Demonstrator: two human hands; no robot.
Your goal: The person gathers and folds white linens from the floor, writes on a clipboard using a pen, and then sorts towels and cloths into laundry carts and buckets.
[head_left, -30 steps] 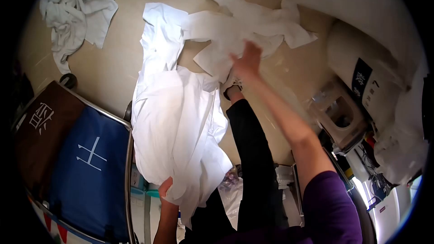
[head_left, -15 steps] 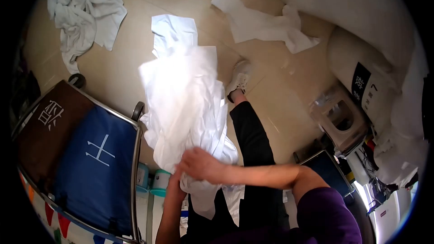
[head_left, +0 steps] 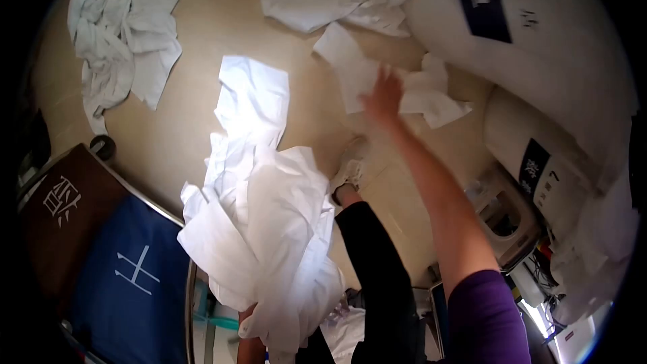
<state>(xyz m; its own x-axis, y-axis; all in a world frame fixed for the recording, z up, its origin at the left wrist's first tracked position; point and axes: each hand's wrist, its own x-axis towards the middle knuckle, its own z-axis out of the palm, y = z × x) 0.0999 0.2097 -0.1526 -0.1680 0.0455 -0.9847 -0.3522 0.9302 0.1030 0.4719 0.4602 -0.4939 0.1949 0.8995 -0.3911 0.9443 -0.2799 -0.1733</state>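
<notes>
A large crumpled bundle of white cloth [head_left: 276, 222] fills the space in front of my legs, its far end trailing over the floor. My left hand [head_left: 248, 313] is at the bundle's near lower side and seems to grip it; the cloth covers its fingers. My right hand [head_left: 384, 96] is stretched far forward, slightly blurred, with its fingers apart and nothing in them. It is over a loose white cloth [head_left: 431, 98] on the floor; whether it touches the cloth I cannot tell.
More white cloths lie on the floor, one pile [head_left: 128, 34] far left and another [head_left: 317, 0] at the back. Large white bags [head_left: 532, 47] with dark labels bulge on the right. A brown and blue wheeled cart [head_left: 135, 256] stands left, a beige plastic container [head_left: 505, 216] right.
My right hand has left the bundle and swung forward and right, over the loose cloth. The bundle's folds have shifted, and the view has tilted up.
</notes>
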